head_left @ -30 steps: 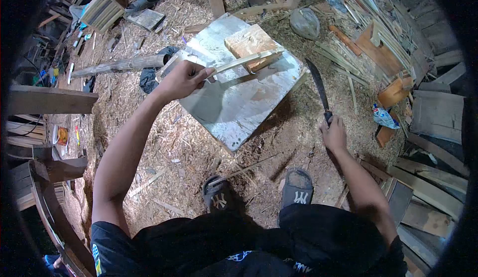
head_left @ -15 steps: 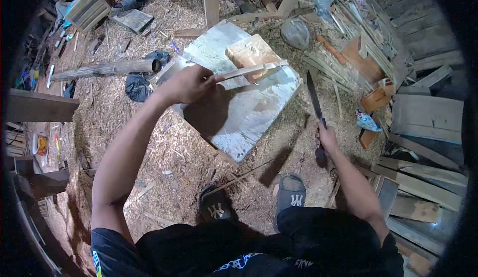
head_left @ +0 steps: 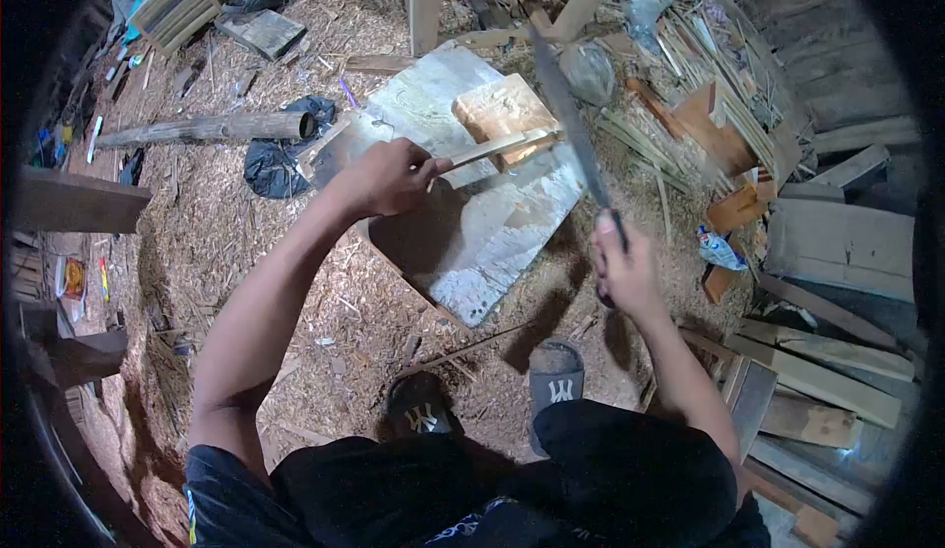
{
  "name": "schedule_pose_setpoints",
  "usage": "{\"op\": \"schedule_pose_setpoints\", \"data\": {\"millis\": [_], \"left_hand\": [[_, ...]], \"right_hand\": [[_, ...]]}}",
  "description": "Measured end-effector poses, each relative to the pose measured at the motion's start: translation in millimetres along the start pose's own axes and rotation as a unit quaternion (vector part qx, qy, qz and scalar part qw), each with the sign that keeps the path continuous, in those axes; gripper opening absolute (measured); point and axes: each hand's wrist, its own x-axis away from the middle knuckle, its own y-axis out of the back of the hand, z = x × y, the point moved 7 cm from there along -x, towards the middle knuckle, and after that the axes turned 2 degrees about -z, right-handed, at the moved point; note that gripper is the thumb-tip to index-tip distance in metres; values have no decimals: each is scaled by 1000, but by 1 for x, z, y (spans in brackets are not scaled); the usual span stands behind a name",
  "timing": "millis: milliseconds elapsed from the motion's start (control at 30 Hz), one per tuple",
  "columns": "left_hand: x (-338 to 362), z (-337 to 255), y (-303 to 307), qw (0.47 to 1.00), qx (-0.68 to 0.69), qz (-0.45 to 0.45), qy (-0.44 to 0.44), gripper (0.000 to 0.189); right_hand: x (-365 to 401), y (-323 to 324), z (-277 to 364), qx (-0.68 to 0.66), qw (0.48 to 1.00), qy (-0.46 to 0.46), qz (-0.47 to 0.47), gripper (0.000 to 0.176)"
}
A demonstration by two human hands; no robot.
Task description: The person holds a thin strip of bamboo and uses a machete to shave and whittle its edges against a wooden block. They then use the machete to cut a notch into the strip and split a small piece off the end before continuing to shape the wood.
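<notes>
Left hand (head_left: 394, 176) gripped wood strip (head_left: 500, 144) | strip reached forward-right from it, across wood block (head_left: 502, 113) | right hand (head_left: 632, 270) grasped knife (head_left: 568, 110) | strip seemed light, fairly stiff, splintery; best held at near end, clear of knife

The left grip (head_left: 399, 179) is over the left part of the surface (head_left: 492, 243), with the block (head_left: 504, 110) on that surface, ahead and to the right of this grip. From it the stick (head_left: 497, 144) extends right, past the block's near side. The pole (head_left: 212, 129) and sack (head_left: 276, 169) lie left of the left grip. From the right grip (head_left: 625, 267) the knife (head_left: 576, 120) reaches forward and left; the packet (head_left: 719, 250) lies right of this grip, the planks (head_left: 827, 381) farther right and behind, the sandals (head_left: 558, 376) behind both grips.
</notes>
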Motion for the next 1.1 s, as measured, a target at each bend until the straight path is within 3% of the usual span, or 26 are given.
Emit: {"op": "schedule_pose_setpoints", "data": {"millis": [33, 67, 167, 233, 267, 433, 500, 567, 633, 733, 833, 867, 967, 1000, 1100], "left_hand": [[3, -6, 3, 999, -20, 24, 30, 49], [3, -6, 1, 998, -22, 31, 57, 48], [4, 1, -8, 999, -17, -6, 37, 55], [6, 0, -10, 998, -13, 8, 61, 55], [7, 0, -10, 996, -3, 20, 83, 54], [12, -3, -9, 996, 8, 28, 87, 54], [14, -6, -10, 996, 11, 27, 83, 53], [14, -6, -11, 994, 9, 31, 106, 53], [15, -8, -12, 994, -6, 16, 104, 54], [16, -11, -9, 993, -27, 9, 111, 55], [16, -13, -9, 994, -27, 10, 108, 57], [17, -13, -9, 995, -18, 1, 103, 58], [16, -14, -9, 994, -20, 29, 104, 59], [17, -12, -11, 994, -20, 30, 104, 59], [14, -12, -9, 996, 1, 6, 88, 59]], "right_hand": [[-4, -9, 0, 20, 999, 39, -5, 40], [-5, -15, -4, 6, 1000, -20, -6, 42], [-17, -22, -6, 21, 998, 58, 12, 40], [-18, -26, -18, 34, 998, 25, 39, 41], [-18, -26, -15, 56, 996, 59, 33, 42], [-12, -9, 17, -4, 991, 126, 34, 39], [-7, -8, 26, 31, 989, 140, 38, 40], [-17, -23, 1, 153, 981, 114, 44, 40], [-17, -19, -4, 124, 983, 134, 14, 42], [-22, -16, -15, 32, 993, -33, 111, 47], [-15, -5, 5, -38, 992, -72, 98, 48], [-15, 1, 19, -3, 998, 40, 56, 45], [-8, 0, 19, -30, 993, 111, 25, 41], [-8, -3, 17, 49, 985, 166, 14, 36], [-9, -23, -10, 134, 987, 78, 48, 39]]}}
